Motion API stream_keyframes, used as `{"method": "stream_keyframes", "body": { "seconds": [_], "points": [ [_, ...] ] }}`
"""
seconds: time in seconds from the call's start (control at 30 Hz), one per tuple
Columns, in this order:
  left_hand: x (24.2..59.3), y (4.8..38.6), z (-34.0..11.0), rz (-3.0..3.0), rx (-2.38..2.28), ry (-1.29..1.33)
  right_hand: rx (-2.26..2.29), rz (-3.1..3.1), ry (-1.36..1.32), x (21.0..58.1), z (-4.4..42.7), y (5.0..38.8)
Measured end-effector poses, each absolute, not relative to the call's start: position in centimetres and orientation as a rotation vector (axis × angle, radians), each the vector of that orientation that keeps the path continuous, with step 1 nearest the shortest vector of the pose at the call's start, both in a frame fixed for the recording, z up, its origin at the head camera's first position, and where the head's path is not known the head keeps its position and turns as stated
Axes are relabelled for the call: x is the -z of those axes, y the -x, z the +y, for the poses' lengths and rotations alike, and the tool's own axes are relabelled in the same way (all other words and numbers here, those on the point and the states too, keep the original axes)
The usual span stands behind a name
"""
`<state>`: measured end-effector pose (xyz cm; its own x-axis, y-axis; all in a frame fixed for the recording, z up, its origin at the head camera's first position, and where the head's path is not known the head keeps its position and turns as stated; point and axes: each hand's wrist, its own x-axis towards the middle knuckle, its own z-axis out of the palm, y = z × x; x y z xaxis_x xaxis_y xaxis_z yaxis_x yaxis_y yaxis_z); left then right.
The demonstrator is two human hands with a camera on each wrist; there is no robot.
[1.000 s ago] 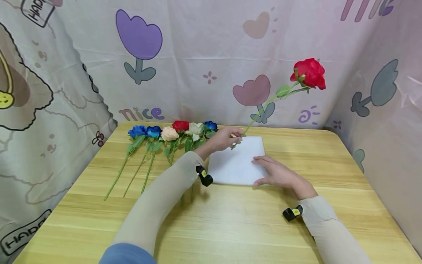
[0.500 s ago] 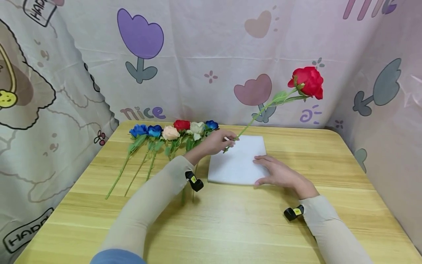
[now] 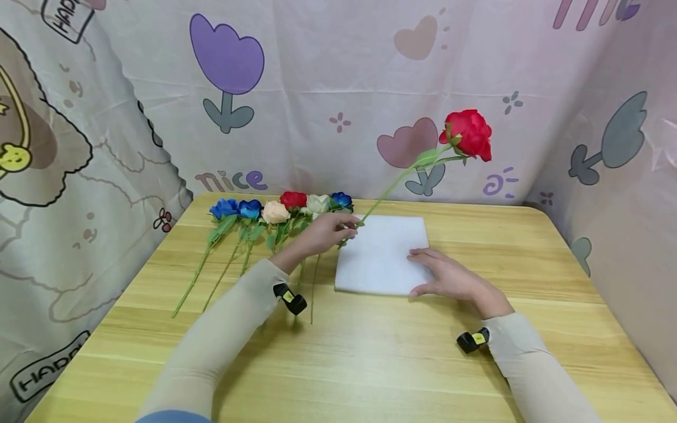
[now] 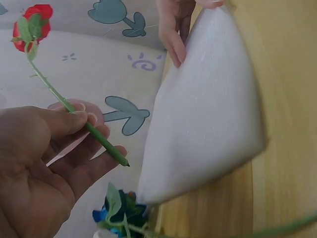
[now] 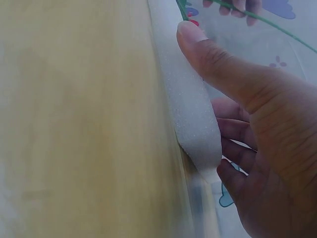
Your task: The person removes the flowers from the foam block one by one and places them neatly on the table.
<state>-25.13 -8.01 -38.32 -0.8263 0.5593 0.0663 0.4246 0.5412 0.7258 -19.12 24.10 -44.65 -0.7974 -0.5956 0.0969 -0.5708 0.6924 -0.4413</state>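
Note:
My left hand (image 3: 330, 232) pinches the lower stem of a red artificial rose (image 3: 468, 135) between thumb and fingers. The bloom leans up and to the right, in front of the backdrop. In the left wrist view the stem's cut end (image 4: 124, 161) sticks out past the fingers. Beneath the stem lies a square white foam sheet or stack of sheets (image 3: 383, 258), flat on the table. Along its right edge rests my right hand (image 3: 449, 276), fingers spread and thumb near the front corner. The right wrist view shows thumb (image 5: 218, 62) and fingers touching the foam (image 5: 190, 104).
To the left, several artificial roses lie in a row on the wooden table (image 3: 402, 358): blue (image 3: 223, 208), peach (image 3: 275, 212), red (image 3: 293, 200) and white (image 3: 317, 204) ones among them. A printed cloth backdrop (image 3: 317, 64) rises behind the table and on both sides.
My left hand has drawn the red rose to the left and slightly toward me; its bloom sits lower and farther left. The right hand and the foam have stayed in place.

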Motion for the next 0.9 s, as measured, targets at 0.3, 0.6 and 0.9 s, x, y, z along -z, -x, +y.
{"method": "stream_keyframes", "body": {
  "seconds": [0.3,0.6,0.9],
  "points": [
    [37.9,23.6,-11.3,2.691,-1.084,-0.813,0.719,2.797,0.902,44.2,23.9,19.0],
    [38.1,22.1,-14.5,2.737,-1.078,-0.756,0.721,2.801,0.902,44.0,24.0,19.0],
    [38.6,20.9,-17.9,2.785,-1.071,-0.679,0.719,2.793,0.886,44.4,23.9,19.1]
  ]
}}
